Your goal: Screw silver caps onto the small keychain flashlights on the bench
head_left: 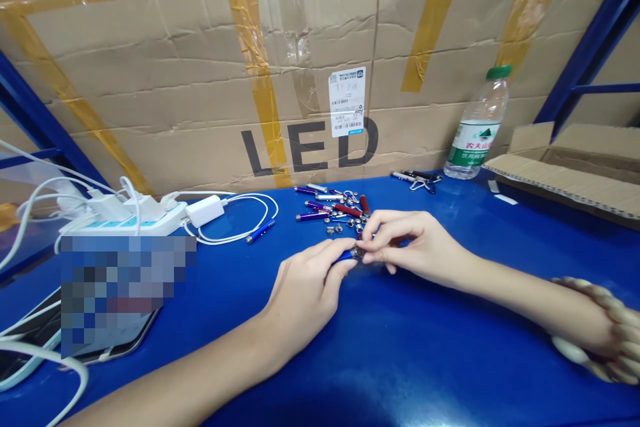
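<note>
My left hand (307, 287) is closed around a small blue metal tube (345, 255), which looks like a mini flashlight. Its silver end points right, toward my right hand (420, 247). Thumb and fingertips of that hand are pinched together at this end; whatever small part lies between them is hidden. Just behind the hands lies a loose pile of similar tubes: purple ones (313, 217), red ones (346, 209) and silver ones. Small silver caps (334, 230) are scattered at the pile's near side.
At left are a white power strip (170, 217) with cables, another blue tube (261, 231) and a phone (125, 340). A cardboard box marked LED (200, 107) stands behind. Black and silver clip pieces (420, 179), a water bottle (473, 140) and an open carton (565, 177) are at right.
</note>
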The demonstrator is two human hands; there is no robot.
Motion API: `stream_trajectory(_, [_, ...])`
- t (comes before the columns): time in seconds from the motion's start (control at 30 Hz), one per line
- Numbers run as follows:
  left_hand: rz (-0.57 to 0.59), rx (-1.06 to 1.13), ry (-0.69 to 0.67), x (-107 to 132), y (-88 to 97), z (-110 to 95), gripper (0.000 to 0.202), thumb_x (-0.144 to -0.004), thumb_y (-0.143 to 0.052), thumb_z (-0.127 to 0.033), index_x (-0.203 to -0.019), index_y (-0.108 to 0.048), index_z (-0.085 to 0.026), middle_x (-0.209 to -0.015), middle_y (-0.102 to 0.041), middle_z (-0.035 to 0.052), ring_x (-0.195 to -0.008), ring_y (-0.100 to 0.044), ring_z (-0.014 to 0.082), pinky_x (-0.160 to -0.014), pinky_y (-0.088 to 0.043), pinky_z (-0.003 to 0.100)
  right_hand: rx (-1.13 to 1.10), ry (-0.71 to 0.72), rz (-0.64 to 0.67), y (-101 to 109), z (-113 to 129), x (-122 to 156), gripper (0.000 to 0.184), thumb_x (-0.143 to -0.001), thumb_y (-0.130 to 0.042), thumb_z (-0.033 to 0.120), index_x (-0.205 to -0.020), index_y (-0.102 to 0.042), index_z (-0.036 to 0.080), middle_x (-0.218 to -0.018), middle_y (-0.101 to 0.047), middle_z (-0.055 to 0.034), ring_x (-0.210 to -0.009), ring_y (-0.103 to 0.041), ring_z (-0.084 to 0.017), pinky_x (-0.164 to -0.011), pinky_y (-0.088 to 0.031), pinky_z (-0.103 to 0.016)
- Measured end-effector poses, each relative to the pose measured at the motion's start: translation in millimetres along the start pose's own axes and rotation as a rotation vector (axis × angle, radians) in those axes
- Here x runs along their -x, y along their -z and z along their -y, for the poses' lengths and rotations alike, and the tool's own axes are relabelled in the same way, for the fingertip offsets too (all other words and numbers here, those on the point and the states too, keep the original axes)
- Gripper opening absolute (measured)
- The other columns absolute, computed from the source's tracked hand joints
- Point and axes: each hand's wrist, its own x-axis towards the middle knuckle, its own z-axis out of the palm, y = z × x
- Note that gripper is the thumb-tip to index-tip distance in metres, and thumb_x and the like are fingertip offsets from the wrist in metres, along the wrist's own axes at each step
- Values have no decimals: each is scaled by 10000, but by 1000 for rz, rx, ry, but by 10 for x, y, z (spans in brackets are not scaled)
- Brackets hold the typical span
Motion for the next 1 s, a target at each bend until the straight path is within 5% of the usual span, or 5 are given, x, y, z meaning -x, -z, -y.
stream_trajectory(0.3, [83,81,19,-17,-15,17,226,-882,-382,-187,-1068,-510,-194,-1069,-590,45,-997,-527,173,-893,-400,308,18,5,2,10,-28,1,120,-679,-679,267,-648,-684,151,-736,-553,-18,-479,-512,-50,-404,-486,-164])
stream_trajectory(0.67, [173,0,-46,25,26,-41,200,-886,-310,-170,-894,-509,-185,-749,-574,8,-666,-526,129,-633,-411,237,197,237,97,64,-51,35,191,-788,-569,247,-653,-670,156,-798,-562,-39,-513,-526,-51,-441,-486,-168])
stream_trajectory(1.0, [219,-54,-88,42,40,-53,213,-868,-339,-169,-897,-550,-187,-791,-617,21,-705,-571,144,-639,-426,234,309,361,143,73,-89,56,157,-771,-586,143,-630,-654,160,-789,-576,-26,-684,-569,-79,-623,-469,-202])
